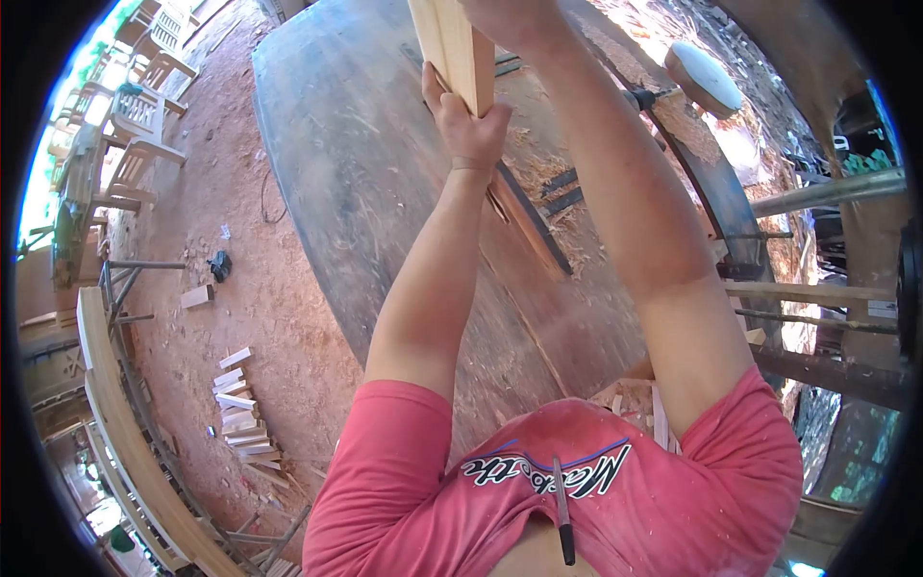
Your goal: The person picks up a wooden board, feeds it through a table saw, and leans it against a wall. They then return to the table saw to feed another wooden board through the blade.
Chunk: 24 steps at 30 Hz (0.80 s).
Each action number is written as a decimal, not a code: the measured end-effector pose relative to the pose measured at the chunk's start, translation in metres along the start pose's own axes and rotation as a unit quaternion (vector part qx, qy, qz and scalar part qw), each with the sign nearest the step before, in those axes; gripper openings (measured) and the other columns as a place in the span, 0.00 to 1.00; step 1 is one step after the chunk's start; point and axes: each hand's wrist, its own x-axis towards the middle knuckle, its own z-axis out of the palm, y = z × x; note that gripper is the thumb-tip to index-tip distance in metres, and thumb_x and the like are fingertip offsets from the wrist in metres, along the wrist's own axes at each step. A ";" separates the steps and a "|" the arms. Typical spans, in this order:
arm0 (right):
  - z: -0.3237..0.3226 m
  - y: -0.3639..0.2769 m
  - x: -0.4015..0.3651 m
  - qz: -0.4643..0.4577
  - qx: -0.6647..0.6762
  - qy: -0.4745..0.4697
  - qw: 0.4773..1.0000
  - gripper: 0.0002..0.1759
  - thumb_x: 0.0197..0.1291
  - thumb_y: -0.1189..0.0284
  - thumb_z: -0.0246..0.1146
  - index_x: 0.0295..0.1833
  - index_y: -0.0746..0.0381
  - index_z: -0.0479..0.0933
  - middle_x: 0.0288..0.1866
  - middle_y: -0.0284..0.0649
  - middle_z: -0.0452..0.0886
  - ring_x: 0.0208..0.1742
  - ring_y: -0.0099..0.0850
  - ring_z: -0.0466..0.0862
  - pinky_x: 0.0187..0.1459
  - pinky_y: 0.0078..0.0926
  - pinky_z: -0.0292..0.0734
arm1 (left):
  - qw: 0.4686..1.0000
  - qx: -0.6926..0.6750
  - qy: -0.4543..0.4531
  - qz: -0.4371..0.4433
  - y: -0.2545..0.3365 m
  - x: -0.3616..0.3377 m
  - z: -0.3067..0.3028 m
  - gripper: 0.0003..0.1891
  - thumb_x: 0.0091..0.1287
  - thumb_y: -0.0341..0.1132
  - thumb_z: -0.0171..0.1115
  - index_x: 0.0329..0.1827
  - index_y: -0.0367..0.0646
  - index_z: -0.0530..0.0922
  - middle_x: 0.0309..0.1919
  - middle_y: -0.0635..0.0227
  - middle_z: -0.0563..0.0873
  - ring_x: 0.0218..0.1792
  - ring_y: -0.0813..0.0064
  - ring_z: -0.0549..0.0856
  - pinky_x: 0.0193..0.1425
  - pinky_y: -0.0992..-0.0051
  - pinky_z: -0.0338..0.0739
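My left hand [468, 125] is closed around the near end of a pale, squared wooden board [450, 53], which runs out past the top edge of the view. At the top, my right hand [510, 17] is beside or on the same board, its fingers cut off by the frame edge. Both hands are over a large worn worktable [375, 183]. Below the board, a dark-edged wooden strip [531, 221] lies along the tabletop, with wood shavings [577, 226] beside it.
On the dirt floor to the left lie a row of short wood offcuts [240, 409] and a single block [197, 296]. Long planks [125, 423] stand at far left, chairs [144, 115] at upper left. Metal bars [827, 197] jut in at right. A pen [562, 510] hangs on my shirt.
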 end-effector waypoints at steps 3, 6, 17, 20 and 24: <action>0.004 0.007 0.007 0.013 -0.006 -0.006 1.000 0.28 0.48 0.82 0.55 0.60 0.68 0.74 0.45 0.45 0.82 0.52 0.38 0.83 0.56 0.33 0.75 | 1.000 0.017 0.003 -0.003 -0.011 0.008 0.001 0.27 0.45 0.36 0.69 0.43 0.21 0.73 0.74 0.35 0.61 0.72 0.36 0.67 0.74 0.56 0.65; 0.011 0.018 0.012 0.012 0.012 -0.022 1.000 0.28 0.48 0.82 0.55 0.60 0.68 0.74 0.46 0.45 0.82 0.52 0.37 0.83 0.56 0.33 0.76 | 0.999 0.024 0.027 0.008 -0.018 0.017 0.004 0.27 0.45 0.36 0.69 0.43 0.21 0.73 0.74 0.36 0.62 0.70 0.35 0.69 0.72 0.57 0.68; 0.042 0.074 0.049 0.048 0.004 -0.032 0.998 0.28 0.50 0.82 0.56 0.61 0.70 0.74 0.49 0.45 0.83 0.53 0.33 0.83 0.56 0.30 0.77 | 0.996 0.064 0.054 -0.003 -0.062 0.071 0.011 0.27 0.47 0.38 0.69 0.44 0.23 0.76 0.75 0.42 0.64 0.65 0.41 0.76 0.64 0.60 0.77; 0.057 0.092 0.064 -0.002 -0.014 0.009 1.000 0.28 0.50 0.82 0.56 0.61 0.70 0.74 0.48 0.45 0.83 0.52 0.35 0.83 0.55 0.31 0.77 | 0.996 0.067 0.033 -0.041 -0.080 0.090 0.014 0.27 0.48 0.38 0.69 0.44 0.23 0.76 0.75 0.44 0.64 0.64 0.42 0.77 0.63 0.59 0.78; 0.071 0.124 0.081 0.006 0.004 -0.008 1.000 0.29 0.50 0.82 0.57 0.62 0.70 0.73 0.50 0.48 0.84 0.54 0.38 0.83 0.56 0.34 0.77 | 0.996 0.067 0.053 -0.011 -0.106 0.115 0.017 0.26 0.49 0.38 0.68 0.44 0.22 0.76 0.75 0.45 0.63 0.65 0.43 0.77 0.64 0.59 0.77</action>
